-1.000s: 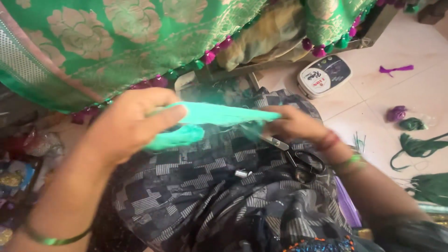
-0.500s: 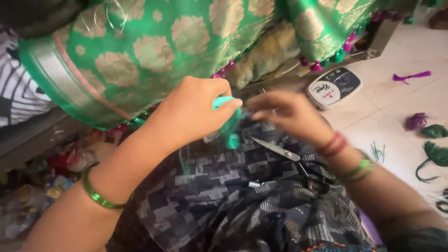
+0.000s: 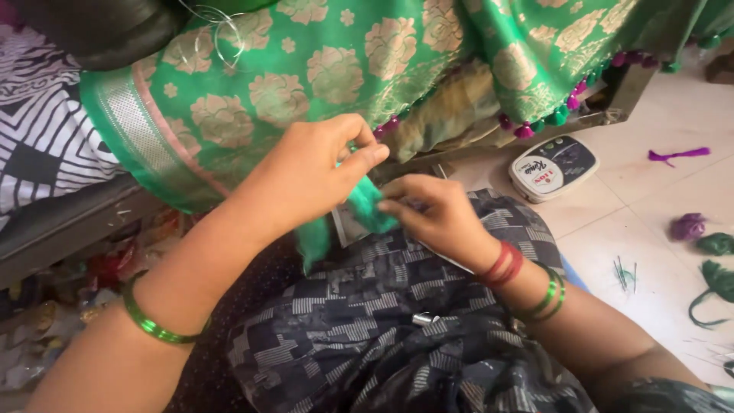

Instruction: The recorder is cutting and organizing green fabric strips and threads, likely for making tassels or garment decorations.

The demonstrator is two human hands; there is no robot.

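Teal-green thread bundle point(image 3: 369, 208) is the thing being worked here, pinched between both hands just above the lap, right in front of the hanging green brocade cloth point(image 3: 321, 69) with the pompom edging. The left hand point(image 3: 306, 180) has thumb and forefinger closed on the top of the bundle, and a loose tail of it point(image 3: 312, 243) droops down below that hand. The right hand point(image 3: 432, 218) is closed too, fingertips nipping the lower end of the bundle, so the stretch between the two grips looks short and bunched.

Tip for doing this bit well, as far as I can judge: keep the two pinch points close like that and the strands pulled snug, since slack is what lets silky thread fan out and tangle. Hold with fingertips, not the whole fist, so you can see what you're wrapping or knotting. I honestly can't tell if there's a needle or a tying thread in the right fingers, it's too small and half hidden.

Stuff nearby: a small round white and dark gadget point(image 3: 552, 167) on the tiled floor point(image 3: 650, 206), a purple thread scrap point(image 3: 677, 155), more green and purple tufts point(image 3: 707, 245) off to the right, and a little metal piece point(image 3: 423, 318) sitting on the grey patterned lap fabric point(image 3: 367, 321).
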